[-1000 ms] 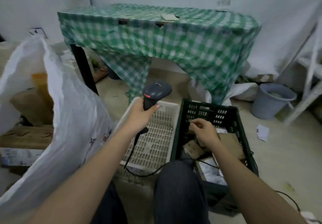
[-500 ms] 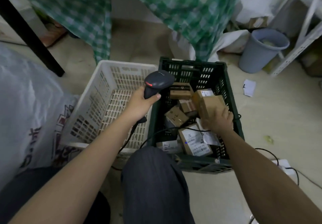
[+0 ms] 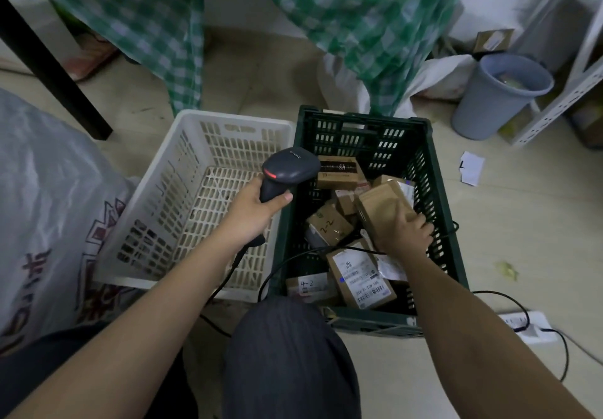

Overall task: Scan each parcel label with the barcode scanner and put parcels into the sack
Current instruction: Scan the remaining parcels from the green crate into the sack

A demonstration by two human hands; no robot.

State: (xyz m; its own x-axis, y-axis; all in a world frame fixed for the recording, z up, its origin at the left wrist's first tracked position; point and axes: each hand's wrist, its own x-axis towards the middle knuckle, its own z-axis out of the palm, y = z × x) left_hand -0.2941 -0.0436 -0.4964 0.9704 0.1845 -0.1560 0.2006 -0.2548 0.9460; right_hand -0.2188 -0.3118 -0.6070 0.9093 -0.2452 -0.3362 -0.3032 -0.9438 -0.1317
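My left hand [image 3: 249,213] grips the handle of a dark grey barcode scanner [image 3: 288,170] above the gap between two crates. My right hand [image 3: 404,232] holds a brown cardboard parcel [image 3: 381,208] inside the dark green crate [image 3: 437,190]. Several more parcels lie in that crate, among them one with a white barcode label [image 3: 360,276] near the front and one marked "2-2" [image 3: 329,226]. The white woven sack [image 3: 49,209] stands at the far left.
A white plastic crate [image 3: 202,144] sits left of the green one. The scanner cable [image 3: 287,258] runs across the green crate. Behind are a table with a green checked cloth [image 3: 352,10], a black table leg [image 3: 52,69] and a blue bin [image 3: 499,95]. A power strip [image 3: 530,325] lies at the right.
The camera has tilted down from the table to the crates. My right hand reached into the green crate and took hold of a brown parcel. My left hand keeps holding the scanner.
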